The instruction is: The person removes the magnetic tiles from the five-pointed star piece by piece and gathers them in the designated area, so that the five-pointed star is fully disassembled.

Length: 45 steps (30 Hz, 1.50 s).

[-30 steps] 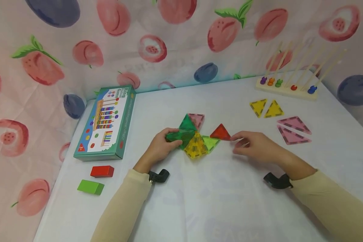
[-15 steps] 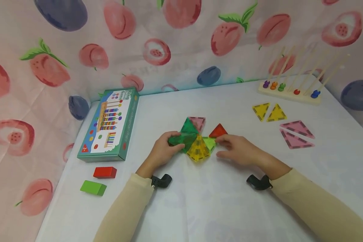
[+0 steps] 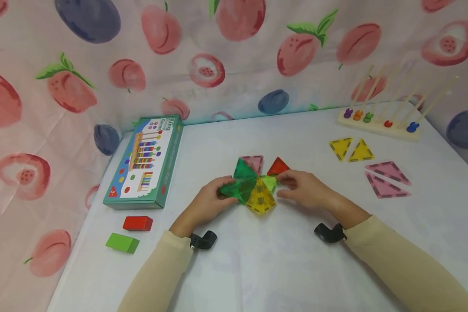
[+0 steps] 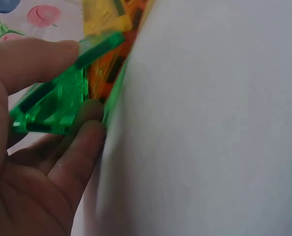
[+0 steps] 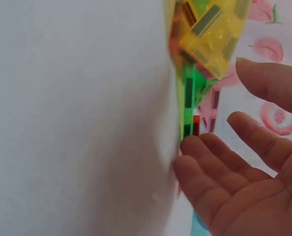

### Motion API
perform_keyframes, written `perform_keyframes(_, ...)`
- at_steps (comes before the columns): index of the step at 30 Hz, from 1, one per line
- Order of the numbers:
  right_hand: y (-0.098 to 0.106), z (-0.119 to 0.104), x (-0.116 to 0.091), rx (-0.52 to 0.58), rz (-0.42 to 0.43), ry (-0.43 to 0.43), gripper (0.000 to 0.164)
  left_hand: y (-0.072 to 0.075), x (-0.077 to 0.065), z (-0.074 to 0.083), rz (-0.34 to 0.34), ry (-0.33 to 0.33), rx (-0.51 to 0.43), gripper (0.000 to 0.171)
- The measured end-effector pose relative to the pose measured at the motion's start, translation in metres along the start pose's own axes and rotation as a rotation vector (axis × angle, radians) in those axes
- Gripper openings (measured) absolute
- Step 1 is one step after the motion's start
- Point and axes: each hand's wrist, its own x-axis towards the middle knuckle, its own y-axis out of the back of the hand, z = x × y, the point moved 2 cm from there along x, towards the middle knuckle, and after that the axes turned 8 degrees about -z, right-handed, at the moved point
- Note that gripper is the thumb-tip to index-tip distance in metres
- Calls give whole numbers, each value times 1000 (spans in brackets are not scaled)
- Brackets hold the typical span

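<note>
A fan of see-through magnetic tiles lies mid-table in the head view. My left hand [image 3: 208,200] pinches a green triangle tile [image 4: 52,101] at the fan's left side, thumb over it and fingers beneath. Another green tile [image 3: 243,169] and a pink one [image 3: 254,163] form the far side. Tilted yellow tiles [image 3: 261,198] stand up at the near side. My right hand [image 3: 306,190] has its fingers loosely bent, fingertips at the outer edge of a light green tile [image 5: 189,93], thumb apart. A red triangle tile [image 3: 277,166] lies just beyond those fingers, partly hidden by them.
Two yellow triangles [image 3: 361,151] and two pink triangles [image 3: 388,172] lie at right. Behind them stands a pegged wooden base [image 3: 378,126] with coloured beads. At left are a boxed ring game [image 3: 150,160], a red block [image 3: 138,223] and a green block [image 3: 122,243].
My right hand has moved left from the red tile's corner to the light green tile. The red tile now lies closer to the fan. My left hand keeps its grip.
</note>
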Motion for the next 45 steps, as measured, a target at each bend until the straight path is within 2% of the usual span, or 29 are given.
perform_keyframes(4,0,-2,-8,17,-3,-2,47,0,-3,2,5,-28,24,51)
perform_keyframes(11,-4,-7,-16,19,-23,-2,53,-7,-3,16,90,-81,96,54)
perform_keyframes(14,-7,-7,-16,31,-38,-34,58,-11,-3,20,113,-77,90,54)
perform_keyframes(22,-10,-11,-13,182,-73,-64,66,-19,-1,26,141,-64,94,54)
perform_keyframes(31,-5,-5,-6,195,-55,-87,61,-19,-1,30,147,-95,175,48)
perform_keyframes(34,-5,-1,-5,177,-43,-103,61,-19,0,30,147,-104,158,47)
perform_keyframes(38,-5,5,-4,99,-4,-113,60,-21,1,29,143,-93,137,48)
perform_keyframes(45,-4,12,-5,-24,42,-107,46,-22,-3,27,145,-85,129,49)
